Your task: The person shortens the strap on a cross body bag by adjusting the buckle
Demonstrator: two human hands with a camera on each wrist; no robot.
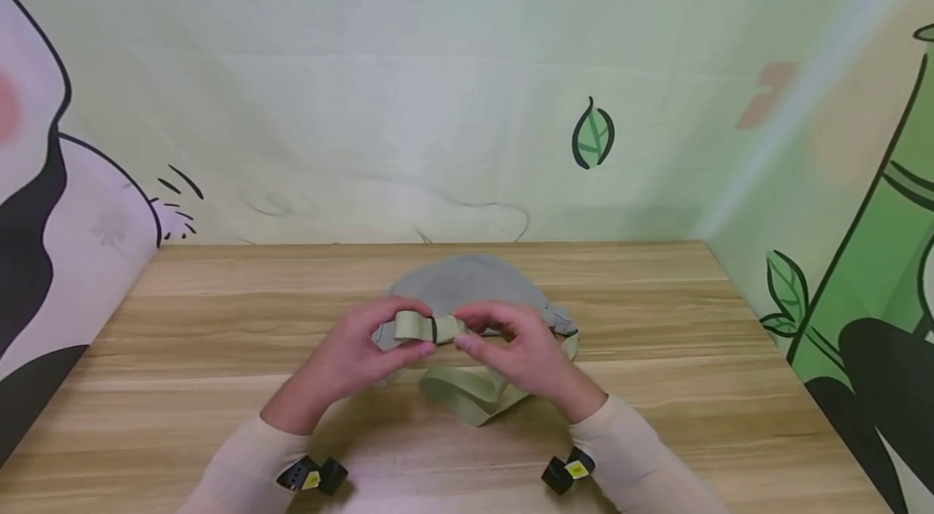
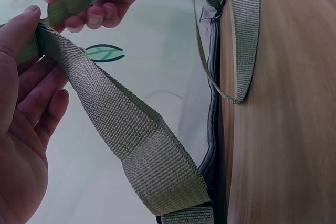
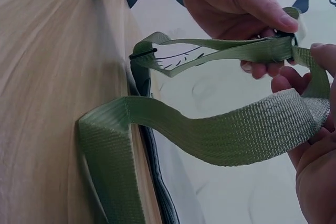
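Observation:
A grey bag (image 1: 470, 279) with a dark zip lies on the table, just beyond both hands. Its light green webbing strap (image 1: 467, 396) is partly lifted, and a slack loop rests in front of the bag. My left hand (image 1: 365, 344) pinches the strap at a dark slider buckle (image 1: 434, 329), thumb nearest me. To its right, my right hand (image 1: 514, 344) pinches the webbing between thumb and fingers. In the left wrist view, doubled webbing (image 2: 121, 108) runs from the left fingers down toward the bag. The right wrist view shows a webbing curve (image 3: 226, 135) hanging from the right hand.
The wood-grain table (image 1: 182, 336) ends at a backdrop (image 1: 292, 117) printed with leaves and cartoon figures. A small black device is worn on the left wrist (image 1: 312, 475) and another on the right wrist (image 1: 569, 469).

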